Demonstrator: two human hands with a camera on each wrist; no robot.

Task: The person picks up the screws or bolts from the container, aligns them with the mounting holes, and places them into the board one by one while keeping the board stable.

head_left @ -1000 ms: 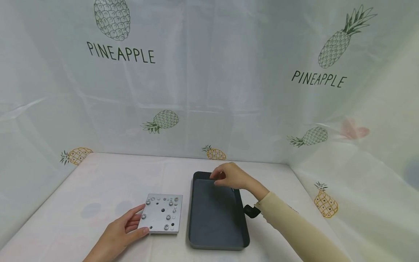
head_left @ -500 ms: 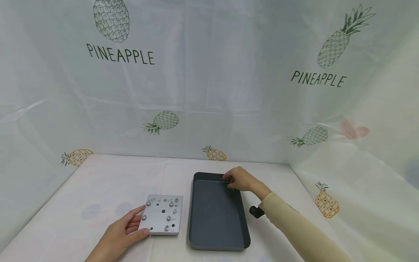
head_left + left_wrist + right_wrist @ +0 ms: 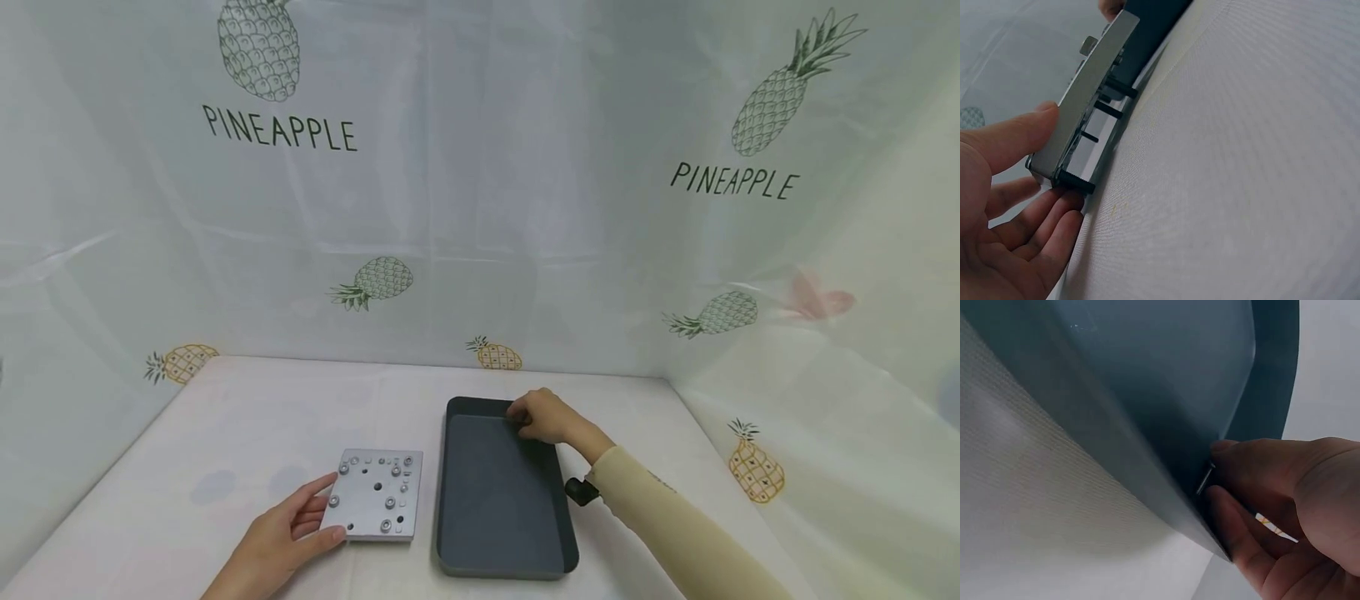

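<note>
My left hand (image 3: 277, 537) holds a square silver metal plate (image 3: 367, 492) by its near left corner. Round socket-head screws and holes dot the plate's top. Dark screw shanks (image 3: 1110, 109) stick out of its underside in the left wrist view, with the thumb on the edge and fingers curled beneath. My right hand (image 3: 545, 415) reaches into the far right corner of a dark grey rectangular tray (image 3: 502, 500). Between its thumb and finger, a small thin metal screw (image 3: 1205, 479) shows close to the tray wall. The other fingers bend over the tray rim.
The plate lies just left of the tray on a white cloth-covered table (image 3: 262, 417). Pineapple-printed curtains (image 3: 480, 208) hang behind and at both sides. A black wrist device (image 3: 581, 492) sits under the right sleeve, close to the tray's right edge.
My right hand has moved right, from over the tray's back to its far right corner, and lowered slightly. The left hand and the plate have stayed in place.
</note>
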